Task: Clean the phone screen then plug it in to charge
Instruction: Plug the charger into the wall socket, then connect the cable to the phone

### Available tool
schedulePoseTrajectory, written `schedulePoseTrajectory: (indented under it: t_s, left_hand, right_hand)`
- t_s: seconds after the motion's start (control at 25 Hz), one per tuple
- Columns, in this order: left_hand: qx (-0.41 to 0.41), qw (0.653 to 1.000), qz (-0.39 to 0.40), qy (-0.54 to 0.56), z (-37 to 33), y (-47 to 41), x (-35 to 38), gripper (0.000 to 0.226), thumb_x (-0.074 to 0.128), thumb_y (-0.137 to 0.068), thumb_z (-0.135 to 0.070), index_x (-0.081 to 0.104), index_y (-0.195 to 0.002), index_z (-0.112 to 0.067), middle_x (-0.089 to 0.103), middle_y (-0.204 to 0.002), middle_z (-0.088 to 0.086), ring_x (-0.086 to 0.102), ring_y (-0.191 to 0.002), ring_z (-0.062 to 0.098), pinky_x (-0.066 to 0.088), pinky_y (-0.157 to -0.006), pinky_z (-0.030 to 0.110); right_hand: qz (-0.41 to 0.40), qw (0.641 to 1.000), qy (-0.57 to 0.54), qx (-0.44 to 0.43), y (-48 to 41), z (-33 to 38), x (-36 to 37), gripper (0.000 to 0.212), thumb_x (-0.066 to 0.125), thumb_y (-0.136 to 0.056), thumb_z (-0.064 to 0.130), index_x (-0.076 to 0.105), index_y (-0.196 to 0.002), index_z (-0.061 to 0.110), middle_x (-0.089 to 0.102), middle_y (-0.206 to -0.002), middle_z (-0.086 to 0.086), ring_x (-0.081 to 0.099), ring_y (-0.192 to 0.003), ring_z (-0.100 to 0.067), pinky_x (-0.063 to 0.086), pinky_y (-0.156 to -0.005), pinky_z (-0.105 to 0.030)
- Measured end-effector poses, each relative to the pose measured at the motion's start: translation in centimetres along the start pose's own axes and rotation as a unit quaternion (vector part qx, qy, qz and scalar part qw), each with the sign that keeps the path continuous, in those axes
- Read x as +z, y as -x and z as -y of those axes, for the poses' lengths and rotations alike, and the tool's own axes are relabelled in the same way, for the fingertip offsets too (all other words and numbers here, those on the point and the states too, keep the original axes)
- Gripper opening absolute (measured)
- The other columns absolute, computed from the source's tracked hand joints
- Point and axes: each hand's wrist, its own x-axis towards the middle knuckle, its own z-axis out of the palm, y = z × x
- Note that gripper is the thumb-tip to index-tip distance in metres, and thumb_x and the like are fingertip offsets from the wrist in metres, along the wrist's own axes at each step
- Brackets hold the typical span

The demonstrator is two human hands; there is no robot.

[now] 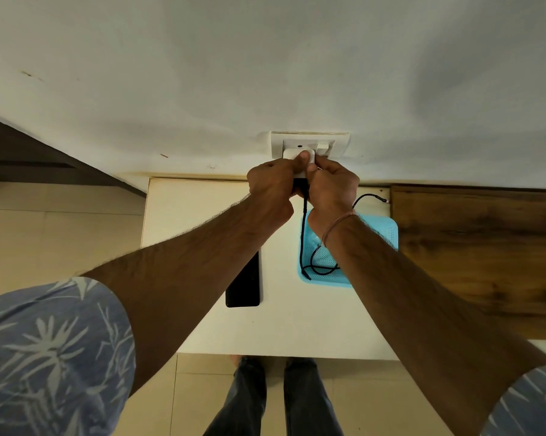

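White wall over white table [196,209] | left hand [271,187] + right hand [333,187] up at wall socket [309,142], fingers curled, clamped on white charger adapter [297,153] | phone [245,287] flat below left forearm, long axis toward wall | black cable [303,234] drops into blue mesh tray [388,225], free end on right-hand side

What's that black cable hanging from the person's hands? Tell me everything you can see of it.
The black charging cable is thin and looks braided. Its top end sits between the left hand and right hand, under the white charger adapter at the wall socket. It hangs straight down into the blue perforated tray, loops there, passes behind the right wrist, and ends in a small plug lying free on the white table, not in the phone.
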Motion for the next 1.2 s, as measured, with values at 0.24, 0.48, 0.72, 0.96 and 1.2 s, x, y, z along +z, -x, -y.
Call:
schedulePoseTrajectory:
  t_s: [0.24,0.48,0.72,0.96,1.2]
  left_hand:
    - [-0.017,0.999,-0.003,-0.030,-0.4,-0.5,0.1,0.025,0.088,-0.076,-0.015,0.067,-0.083,-0.005,0.073,-0.080,0.010,0.073,-0.076,0.028,0.062,-0.066,0.034]
    - [-0.105,0.985,0.108,-0.082,3.3,3.4,-4.5,0.060,0.061,-0.088,-0.065,0.062,-0.122,-0.015,0.068,-0.119,0.007,0.067,-0.108,0.026,0.053,-0.082,0.037]
    - [-0.042,0.947,0.214,-0.235,9.1,7.4,-8.7,0.024,0.076,-0.086,-0.015,0.071,-0.109,-0.011,0.078,-0.100,0.008,0.071,-0.103,0.022,0.052,-0.091,0.028]
    - [0.006,0.967,0.140,-0.214,10.5,6.1,-10.5,0.027,0.070,-0.086,-0.003,0.070,-0.110,-0.016,0.076,-0.110,-0.001,0.070,-0.103,0.015,0.053,-0.085,0.027]
    - [-0.005,0.960,-0.071,-0.270,13.2,3.6,-15.6,0.019,0.073,-0.085,-0.013,0.067,-0.102,-0.017,0.072,-0.102,0.007,0.067,-0.098,0.026,0.052,-0.075,0.033]
  right_hand:
    - [0.028,0.999,0.038,-0.008,-0.2,-0.1,-0.7,0.020,0.068,-0.092,0.016,0.072,-0.111,0.011,0.073,-0.104,-0.010,0.071,-0.094,-0.026,0.062,-0.078,-0.043]
    - [0.145,0.982,0.091,0.078,1.7,-2.4,-5.7,0.028,0.051,-0.099,0.041,0.064,-0.107,0.017,0.069,-0.107,-0.003,0.073,-0.091,-0.025,0.061,-0.077,-0.040]
    - [-0.046,0.966,0.252,-0.009,-0.3,-6.0,-12.9,0.018,0.052,-0.093,0.029,0.063,-0.084,0.018,0.068,-0.087,-0.010,0.067,-0.084,-0.028,0.060,-0.073,-0.045]
    - [-0.081,0.885,0.449,-0.095,-9.3,-3.1,-12.3,0.039,0.051,-0.088,0.045,0.071,-0.091,0.010,0.070,-0.096,-0.010,0.063,-0.100,-0.033,0.047,-0.079,-0.034]
    - [-0.035,0.850,0.525,0.006,-14.0,-3.6,-9.5,0.039,0.060,-0.074,0.037,0.069,-0.103,0.012,0.064,-0.115,-0.003,0.057,-0.107,-0.029,0.032,-0.105,-0.047]
